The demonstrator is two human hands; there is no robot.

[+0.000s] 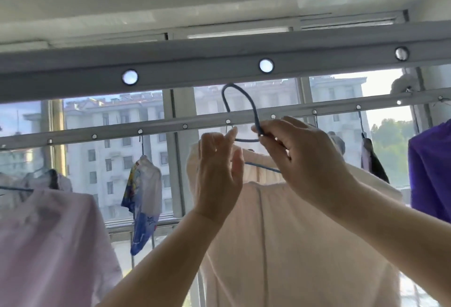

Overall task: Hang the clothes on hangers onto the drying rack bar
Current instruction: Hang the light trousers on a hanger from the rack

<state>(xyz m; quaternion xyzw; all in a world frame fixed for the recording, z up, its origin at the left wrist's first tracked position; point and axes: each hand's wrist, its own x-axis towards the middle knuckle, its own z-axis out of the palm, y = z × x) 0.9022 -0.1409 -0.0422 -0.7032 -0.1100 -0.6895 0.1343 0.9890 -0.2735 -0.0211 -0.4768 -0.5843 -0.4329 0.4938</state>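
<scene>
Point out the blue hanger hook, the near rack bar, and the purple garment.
blue hanger hook (244,94), head view, top of curve.
near rack bar (195,70), head view, face between holes.
purple garment (432,160), head view, shoulder.

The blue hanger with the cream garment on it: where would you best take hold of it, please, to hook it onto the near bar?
Grip the hanger at its neck, from below, as the right hand does; that leaves the hook's open curve free.
</scene>
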